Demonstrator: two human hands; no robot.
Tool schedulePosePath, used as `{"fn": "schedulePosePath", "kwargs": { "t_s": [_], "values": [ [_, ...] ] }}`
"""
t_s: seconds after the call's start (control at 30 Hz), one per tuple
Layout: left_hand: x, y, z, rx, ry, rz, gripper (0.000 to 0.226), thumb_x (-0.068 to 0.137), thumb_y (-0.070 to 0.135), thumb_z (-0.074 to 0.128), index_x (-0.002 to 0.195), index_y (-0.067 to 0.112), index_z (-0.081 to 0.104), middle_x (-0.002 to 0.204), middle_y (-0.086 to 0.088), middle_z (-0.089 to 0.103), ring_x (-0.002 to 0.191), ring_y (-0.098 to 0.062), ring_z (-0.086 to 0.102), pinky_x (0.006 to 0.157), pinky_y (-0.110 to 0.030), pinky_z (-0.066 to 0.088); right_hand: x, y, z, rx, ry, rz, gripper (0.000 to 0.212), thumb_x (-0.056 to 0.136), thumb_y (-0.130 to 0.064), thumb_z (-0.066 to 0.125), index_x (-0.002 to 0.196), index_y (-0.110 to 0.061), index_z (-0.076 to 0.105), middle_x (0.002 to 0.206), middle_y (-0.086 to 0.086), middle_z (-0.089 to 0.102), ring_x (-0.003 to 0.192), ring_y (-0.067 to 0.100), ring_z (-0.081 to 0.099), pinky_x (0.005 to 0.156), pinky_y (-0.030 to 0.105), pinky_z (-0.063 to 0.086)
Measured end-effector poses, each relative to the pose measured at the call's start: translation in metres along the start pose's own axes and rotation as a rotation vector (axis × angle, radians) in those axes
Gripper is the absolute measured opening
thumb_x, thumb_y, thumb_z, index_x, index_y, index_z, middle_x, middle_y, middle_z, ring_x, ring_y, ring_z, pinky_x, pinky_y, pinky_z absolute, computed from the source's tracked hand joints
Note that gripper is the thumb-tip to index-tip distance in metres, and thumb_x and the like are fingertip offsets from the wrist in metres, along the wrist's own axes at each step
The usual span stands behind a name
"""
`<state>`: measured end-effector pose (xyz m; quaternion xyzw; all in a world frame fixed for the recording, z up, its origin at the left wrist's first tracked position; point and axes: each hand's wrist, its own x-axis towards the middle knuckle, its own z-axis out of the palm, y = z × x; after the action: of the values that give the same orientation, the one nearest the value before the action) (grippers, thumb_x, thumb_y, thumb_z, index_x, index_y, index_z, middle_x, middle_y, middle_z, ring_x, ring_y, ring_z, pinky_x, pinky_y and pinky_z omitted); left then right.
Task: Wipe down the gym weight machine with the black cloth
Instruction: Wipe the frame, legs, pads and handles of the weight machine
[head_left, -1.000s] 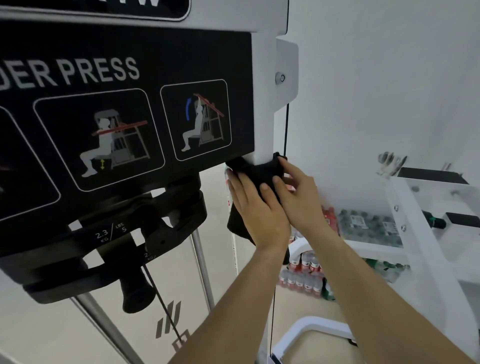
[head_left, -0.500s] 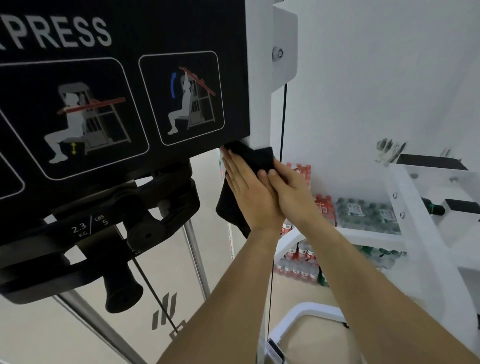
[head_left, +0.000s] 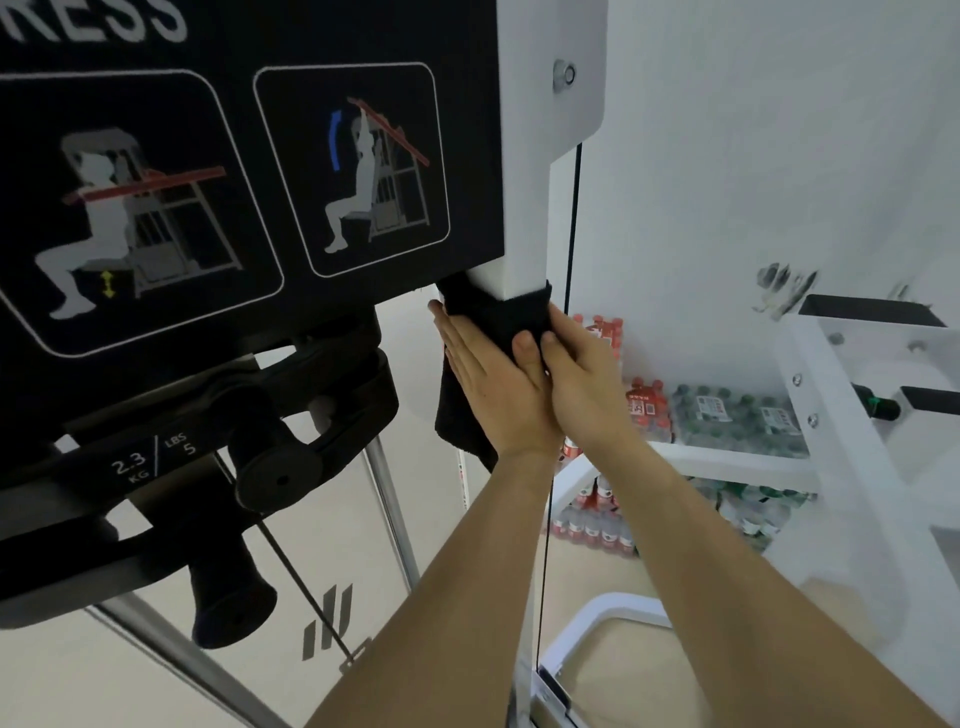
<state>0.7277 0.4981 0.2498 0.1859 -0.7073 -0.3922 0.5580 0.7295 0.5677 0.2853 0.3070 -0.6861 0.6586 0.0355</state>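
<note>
The weight machine's white upright post (head_left: 524, 182) runs down beside a black instruction panel (head_left: 249, 156). A black cloth (head_left: 498, 317) is wrapped round the post just under the panel's lower right corner, and its loose end hangs down behind my left wrist. My left hand (head_left: 493, 384) presses the cloth against the post's left side with straight fingers, thumb on the front. My right hand (head_left: 582, 384) presses the cloth from the right side, its thumb next to the left thumb. The right fingertips are partly hidden by the post.
Black weight plates and a knob (head_left: 228, 608) hang below the panel at left, with chrome guide rods (head_left: 395, 519). A thin black cable (head_left: 571, 218) runs just right of the post. Packs of bottles (head_left: 727, 415) and another white machine frame (head_left: 857, 415) stand at right.
My right hand has shifted from the front of the cloth to the post's right side, and my left fingers have straightened along the left side. The cloth stays at the panel's lower corner.
</note>
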Motion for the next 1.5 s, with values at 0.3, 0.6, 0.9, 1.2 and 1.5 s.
{"fn": "schedulePosePath", "kwargs": {
  "t_s": [0.3, 0.6, 0.9, 1.2, 1.5],
  "values": [
    [-0.033, -0.035, -0.011, 0.038, -0.155, -0.036, 0.075, 0.102, 0.048, 0.026, 0.157, 0.002, 0.002, 0.167, -0.013, 0.001, 0.154, -0.025, 0.004, 0.122, -0.051, 0.020, -0.031, 0.034, 0.007, 0.015, -0.004, 0.150, 0.040, 0.103, -0.007, 0.040, 0.123, -0.034, 0.063, 0.113, -0.015, 0.071, 0.107, 0.000, 0.065, 0.098, 0.024, 0.052],
    [0.002, -0.018, 0.003, 0.062, -0.009, 0.136, 0.082, 0.101, 0.055, 0.016, 0.152, -0.010, 0.015, 0.161, -0.026, 0.018, 0.151, -0.036, 0.019, 0.124, -0.040, 0.014, -0.008, 0.020, 0.009, -0.001, 0.080, 0.060, 0.033, 0.104, -0.012, 0.041, 0.122, -0.023, 0.066, 0.110, -0.013, 0.071, 0.104, 0.000, 0.065, 0.096, 0.023, 0.051],
    [-0.062, -0.091, 0.002, 0.101, -0.091, 0.109, 0.078, 0.103, 0.052, 0.020, 0.153, -0.008, 0.012, 0.162, -0.024, 0.016, 0.152, -0.034, 0.016, 0.125, -0.041, 0.014, -0.053, 0.101, 0.023, -0.018, 0.048, 0.201, 0.038, 0.102, -0.013, 0.042, 0.128, -0.025, 0.066, 0.114, -0.011, 0.072, 0.109, 0.007, 0.066, 0.101, 0.035, 0.051],
    [-0.049, -0.083, -0.006, 0.053, -0.116, 0.189, 0.079, 0.104, 0.051, 0.019, 0.152, -0.011, 0.013, 0.162, -0.027, 0.012, 0.152, -0.037, 0.011, 0.125, -0.041, 0.010, -0.047, 0.089, 0.027, -0.047, 0.135, 0.156, 0.042, 0.095, -0.012, 0.038, 0.122, -0.022, 0.069, 0.113, -0.004, 0.074, 0.109, 0.015, 0.067, 0.100, 0.046, 0.053],
    [-0.054, -0.099, 0.002, -0.010, -0.049, 0.203, 0.084, 0.101, 0.057, 0.015, 0.153, -0.009, 0.014, 0.162, -0.024, 0.016, 0.153, -0.032, 0.014, 0.125, -0.038, 0.012, -0.045, 0.110, 0.039, -0.001, 0.214, 0.137, 0.038, 0.101, -0.012, 0.039, 0.126, -0.020, 0.067, 0.116, -0.006, 0.072, 0.111, 0.011, 0.066, 0.104, 0.040, 0.051]
  ]
}}
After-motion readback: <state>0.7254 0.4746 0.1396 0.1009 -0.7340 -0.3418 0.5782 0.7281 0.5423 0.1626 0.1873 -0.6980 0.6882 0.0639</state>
